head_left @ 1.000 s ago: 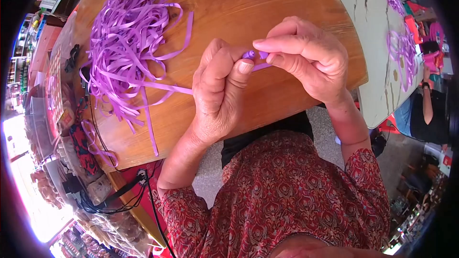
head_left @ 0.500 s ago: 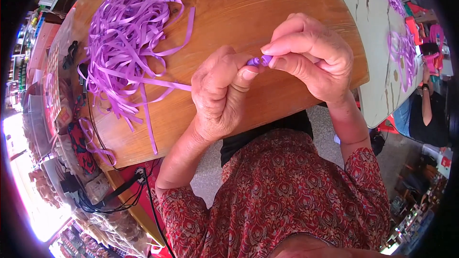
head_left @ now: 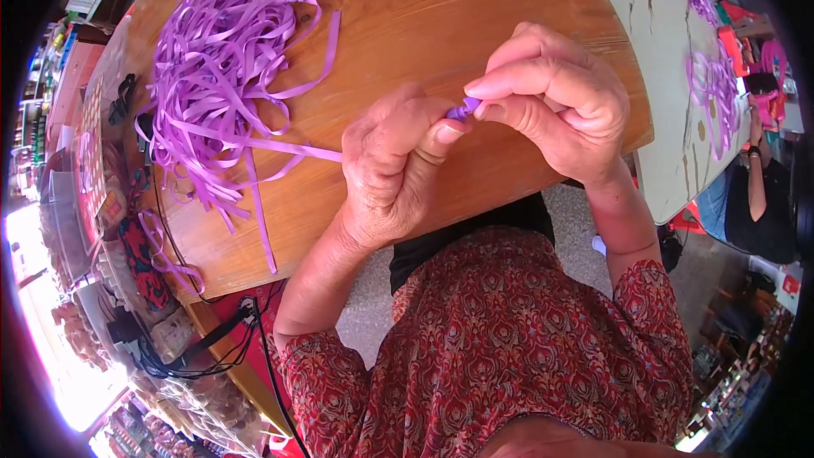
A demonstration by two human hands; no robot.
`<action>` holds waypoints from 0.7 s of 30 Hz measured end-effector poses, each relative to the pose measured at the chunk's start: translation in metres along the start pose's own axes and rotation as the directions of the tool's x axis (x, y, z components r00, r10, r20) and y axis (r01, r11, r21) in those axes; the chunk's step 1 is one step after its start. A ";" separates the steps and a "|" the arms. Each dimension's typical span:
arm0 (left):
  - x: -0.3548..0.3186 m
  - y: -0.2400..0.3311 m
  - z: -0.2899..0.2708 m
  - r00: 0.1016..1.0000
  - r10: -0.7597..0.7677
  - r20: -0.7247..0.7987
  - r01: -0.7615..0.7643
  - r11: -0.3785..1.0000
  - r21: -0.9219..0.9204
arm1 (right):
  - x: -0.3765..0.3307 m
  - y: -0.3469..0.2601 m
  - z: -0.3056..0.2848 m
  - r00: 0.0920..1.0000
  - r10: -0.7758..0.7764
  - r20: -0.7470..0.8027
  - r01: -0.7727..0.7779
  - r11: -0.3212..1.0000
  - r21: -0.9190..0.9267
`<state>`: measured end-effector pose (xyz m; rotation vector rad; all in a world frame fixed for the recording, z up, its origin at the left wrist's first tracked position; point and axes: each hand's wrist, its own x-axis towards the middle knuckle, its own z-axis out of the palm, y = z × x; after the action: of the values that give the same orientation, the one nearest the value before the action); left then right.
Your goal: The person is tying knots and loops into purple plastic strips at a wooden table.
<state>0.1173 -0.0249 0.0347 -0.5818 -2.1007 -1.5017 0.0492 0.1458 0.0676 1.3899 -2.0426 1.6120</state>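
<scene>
A small folded piece of purple ribbon (head_left: 462,110) shows between my two hands, above the wooden table. My left hand (head_left: 392,161) is closed, pinching its left part between thumb and curled forefinger. A ribbon strip (head_left: 309,151) runs from the left hand back to the heap. Thumb and forefinger of my right hand (head_left: 555,106) pinch the right tip of the same piece, the other fingers loosely bent. To the left lies a big tangled heap of purple ribbons (head_left: 216,76), some with darker bits along them. How the ribbon is folded inside my fingers is hidden.
The wooden table (head_left: 407,8) carries the heap. A pale marble-look table (head_left: 670,119) adjoins it on the right, with more purple ribbons (head_left: 716,102). Black cables (head_left: 242,322) hang by the left edge. Another person (head_left: 755,195) is at the far right.
Both hands stay nearly in place, shifting slightly to the right. More of the folded purple piece shows beyond my left thumb, and it tilts upward a little.
</scene>
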 end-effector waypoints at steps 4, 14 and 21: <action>0.000 0.000 0.000 1.000 -0.020 -0.005 0.020 1.000 -0.003 | -0.001 0.000 0.000 1.000 0.003 0.006 -0.003 1.000 -0.012; 0.003 0.007 -0.001 0.998 -0.061 0.014 0.060 0.998 0.029 | 0.000 0.002 -0.002 0.994 -0.103 0.023 0.104 0.992 -0.072; 0.002 0.006 -0.003 0.997 -0.059 0.047 0.062 0.995 -0.076 | 0.007 -0.002 -0.008 0.978 -0.174 0.116 0.186 0.976 -0.109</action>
<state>0.1198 -0.0259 0.0407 -0.5894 -2.1190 -1.6236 0.0443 0.1486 0.0765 1.5968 -1.9670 1.3474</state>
